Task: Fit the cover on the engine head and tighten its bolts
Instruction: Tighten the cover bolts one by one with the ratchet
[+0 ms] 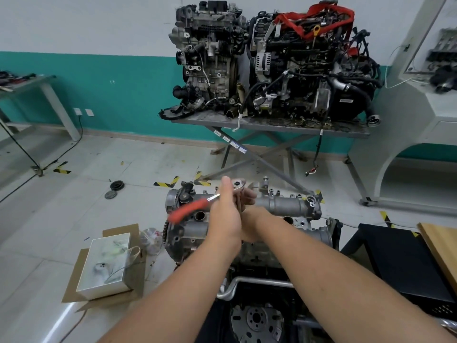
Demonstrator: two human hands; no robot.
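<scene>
Here both hands (pixel 235 206) grip a red-handled ratchet (pixel 197 206) over the grey ribbed cover (pixel 284 204).

Single head-worn wide-angle view, looking forward and down, close above the engine head (pixel 284 209), floor beyond

Both hands meet above the engine head (pixel 247 224): left hand (pixel 226 214) and right hand (pixel 248 198) grip a ratchet wrench (pixel 210 203), red handle blurred, pointing left. The cover (pixel 284 204) sits on the head's far side. White box (pixel 105 264) on cardboard lies left of it.
</scene>
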